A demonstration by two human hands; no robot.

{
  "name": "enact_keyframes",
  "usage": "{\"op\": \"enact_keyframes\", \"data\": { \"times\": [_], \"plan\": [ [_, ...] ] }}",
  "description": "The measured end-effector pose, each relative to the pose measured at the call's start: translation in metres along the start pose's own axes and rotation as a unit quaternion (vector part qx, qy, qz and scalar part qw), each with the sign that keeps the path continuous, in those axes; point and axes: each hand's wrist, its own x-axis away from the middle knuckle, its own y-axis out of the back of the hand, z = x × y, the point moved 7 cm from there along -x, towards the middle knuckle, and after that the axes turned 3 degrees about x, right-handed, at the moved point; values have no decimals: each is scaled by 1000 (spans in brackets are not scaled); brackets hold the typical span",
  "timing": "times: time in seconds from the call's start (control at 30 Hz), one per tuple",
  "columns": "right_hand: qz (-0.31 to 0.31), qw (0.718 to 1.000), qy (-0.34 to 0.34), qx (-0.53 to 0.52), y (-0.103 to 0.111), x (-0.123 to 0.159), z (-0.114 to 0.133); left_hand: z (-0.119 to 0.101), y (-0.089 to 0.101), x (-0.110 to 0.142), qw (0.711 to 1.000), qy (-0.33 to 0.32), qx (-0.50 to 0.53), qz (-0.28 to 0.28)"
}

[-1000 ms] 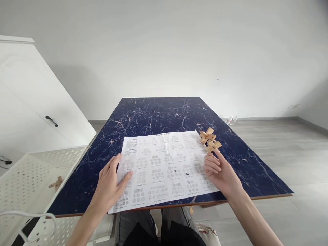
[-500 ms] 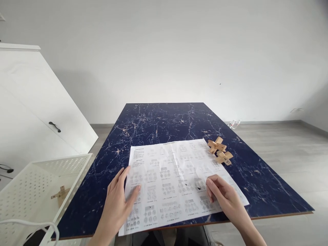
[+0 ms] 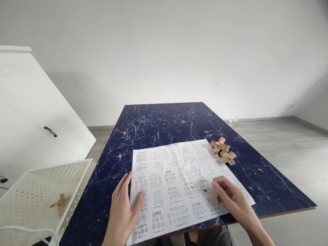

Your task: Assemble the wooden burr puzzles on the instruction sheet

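A large white sheet of paper (image 3: 176, 191), printed with rows of small diagrams and text, lies at the near end of the dark blue table. My left hand (image 3: 125, 205) rests at the sheet's left edge, with its fingers stretched out and its thumb over the paper. On the lower right part of the sheet sits my right hand (image 3: 232, 196), its fingers curled in and nothing visible in them. Two interlocking wooden block puzzles, one farther (image 3: 219, 145) and one nearer (image 3: 228, 157), stand by the sheet's upper right edge. The nearer one bears dark letters.
Beside the table (image 3: 159, 119) on the left is a white perforated basket (image 3: 77, 191) with a wooden cross-shaped piece (image 3: 61, 204) inside. A white cable (image 3: 30, 228) crosses the basket's near side. A white cabinet (image 3: 33, 112) stands behind it, and a pale wall closes the far side.
The view has shifted slightly, so the sheet, puzzles and hands appear a little farther right. Both hands keep much the same pose on the paper.
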Motion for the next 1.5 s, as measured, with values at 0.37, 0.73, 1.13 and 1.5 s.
{"op": "enact_keyframes", "data": {
  "times": [0.37, 0.73, 1.13, 1.5],
  "plan": [
    [47, 999, 21, 10, 2, -5, -3, -16, 8, -4, 999, 19, 13, 27],
    [65, 997, 36, -1, -1, -4, 2, -22, 11, -14, 1000, -4, -4, 3],
    [88, 995, 43, 31, -3, 0, 0, -18, 15, -10, 1000, -4, -6, -8],
    [90, 994, 23, 51, -6, 3, -3, -17, 18, -5, 1000, -1, 5, -24]
  ]
}}
